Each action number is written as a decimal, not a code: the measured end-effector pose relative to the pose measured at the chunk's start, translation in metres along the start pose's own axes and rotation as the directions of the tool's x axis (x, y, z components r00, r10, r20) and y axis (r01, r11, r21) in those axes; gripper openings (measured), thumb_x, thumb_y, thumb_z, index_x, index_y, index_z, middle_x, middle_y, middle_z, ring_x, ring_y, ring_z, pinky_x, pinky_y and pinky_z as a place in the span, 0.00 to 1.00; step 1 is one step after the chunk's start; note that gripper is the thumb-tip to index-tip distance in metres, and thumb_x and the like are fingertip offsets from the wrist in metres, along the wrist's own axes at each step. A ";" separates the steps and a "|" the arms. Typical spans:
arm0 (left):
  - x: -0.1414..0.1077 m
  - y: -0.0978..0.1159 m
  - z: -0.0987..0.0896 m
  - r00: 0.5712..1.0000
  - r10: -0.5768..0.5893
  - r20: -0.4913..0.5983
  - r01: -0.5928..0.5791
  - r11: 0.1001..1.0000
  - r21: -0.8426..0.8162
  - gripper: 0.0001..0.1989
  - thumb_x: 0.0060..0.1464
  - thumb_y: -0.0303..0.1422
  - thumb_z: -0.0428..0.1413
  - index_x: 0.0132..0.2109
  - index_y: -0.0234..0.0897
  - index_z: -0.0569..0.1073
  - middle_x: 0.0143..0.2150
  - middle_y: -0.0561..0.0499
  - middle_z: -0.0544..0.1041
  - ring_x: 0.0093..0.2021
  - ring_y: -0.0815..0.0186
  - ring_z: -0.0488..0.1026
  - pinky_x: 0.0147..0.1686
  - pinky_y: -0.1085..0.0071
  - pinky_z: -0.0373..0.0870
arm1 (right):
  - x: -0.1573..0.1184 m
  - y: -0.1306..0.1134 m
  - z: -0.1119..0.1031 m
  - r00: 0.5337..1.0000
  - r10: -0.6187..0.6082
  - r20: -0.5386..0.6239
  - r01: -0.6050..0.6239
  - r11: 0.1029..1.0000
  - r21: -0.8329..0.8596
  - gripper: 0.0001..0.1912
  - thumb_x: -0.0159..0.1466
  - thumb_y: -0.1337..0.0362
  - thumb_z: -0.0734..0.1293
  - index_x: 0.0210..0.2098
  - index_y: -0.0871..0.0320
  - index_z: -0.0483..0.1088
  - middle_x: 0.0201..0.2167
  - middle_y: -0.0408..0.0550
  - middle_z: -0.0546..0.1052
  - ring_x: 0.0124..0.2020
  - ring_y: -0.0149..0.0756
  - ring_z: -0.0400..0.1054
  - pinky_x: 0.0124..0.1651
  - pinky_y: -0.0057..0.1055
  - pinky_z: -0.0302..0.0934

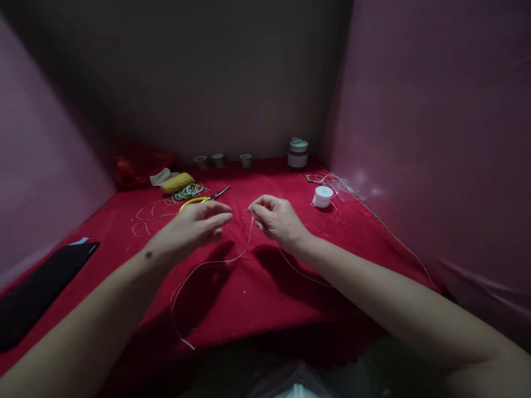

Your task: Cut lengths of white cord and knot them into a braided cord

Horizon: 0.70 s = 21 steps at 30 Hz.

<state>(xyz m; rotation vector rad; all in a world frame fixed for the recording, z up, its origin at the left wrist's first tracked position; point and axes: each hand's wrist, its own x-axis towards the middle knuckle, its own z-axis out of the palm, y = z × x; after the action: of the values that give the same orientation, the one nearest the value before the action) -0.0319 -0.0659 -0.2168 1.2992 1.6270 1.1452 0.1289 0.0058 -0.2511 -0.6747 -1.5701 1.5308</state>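
Note:
In the middle of the head view, my right hand (276, 218) pinches a thin pale cord (201, 265) between thumb and forefinger. From the pinch the cord hangs down and curves left across the cloth, its end lying near the front edge. Another stretch of cord (301, 271) runs out beneath my right forearm. My left hand (203, 224) hovers a short way to the left, fingers stretched toward the pinch and parted from the thumb, with nothing visible in them. Just behind it lie scissors (213, 196) with yellow handles, partly covered by that hand.
Red cloth (249, 309) covers the table. A white spool (322, 196) and tangled cord (332, 181) lie at right, a lidded jar (297, 153) behind. Several small spools (218, 160) line the back. A yellow roll (177, 183) and green cord (189, 192) sit back left; a black object (45, 293) lies left.

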 end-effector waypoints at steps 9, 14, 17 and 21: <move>0.018 -0.031 0.044 0.972 -0.072 0.225 0.184 0.829 -0.528 0.04 0.45 0.27 0.57 0.28 0.28 0.72 0.23 0.50 0.72 0.17 0.74 0.65 0.12 0.79 0.62 | 0.011 0.023 0.005 0.999 -0.037 -0.027 0.033 0.991 -0.130 0.07 0.58 0.67 0.60 0.24 0.60 0.66 0.15 0.39 0.66 0.17 0.24 0.60 0.21 0.22 0.54; 0.021 -0.040 0.044 0.973 -0.106 0.203 0.202 0.816 -0.542 0.05 0.45 0.29 0.57 0.26 0.30 0.70 0.20 0.53 0.70 0.15 0.76 0.63 0.12 0.79 0.61 | 0.016 0.030 0.009 0.998 0.028 -0.050 -0.036 0.985 -0.169 0.07 0.57 0.68 0.61 0.23 0.60 0.65 0.16 0.41 0.68 0.17 0.24 0.61 0.22 0.22 0.55; 0.021 -0.041 0.045 0.971 -0.134 0.196 0.220 0.818 -0.532 0.05 0.45 0.29 0.56 0.26 0.30 0.70 0.18 0.54 0.68 0.13 0.76 0.61 0.10 0.79 0.59 | 0.016 0.034 0.010 0.998 0.040 -0.048 -0.048 0.983 -0.178 0.07 0.57 0.68 0.60 0.24 0.60 0.65 0.16 0.41 0.68 0.17 0.24 0.61 0.21 0.22 0.54; 0.020 -0.041 0.048 0.975 -0.153 0.161 0.214 0.836 -0.505 0.07 0.45 0.29 0.55 0.23 0.32 0.67 0.15 0.56 0.66 0.11 0.76 0.58 0.08 0.79 0.55 | 0.016 0.039 0.010 0.999 0.007 -0.048 -0.019 0.969 -0.245 0.08 0.57 0.67 0.60 0.23 0.60 0.65 0.15 0.40 0.67 0.18 0.24 0.59 0.22 0.22 0.53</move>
<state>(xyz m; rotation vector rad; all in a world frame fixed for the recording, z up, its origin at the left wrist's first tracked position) -0.0043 -0.0404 -0.2712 0.8177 1.2053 1.2526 0.1061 0.0184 -0.2854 -0.8538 -1.7394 1.3312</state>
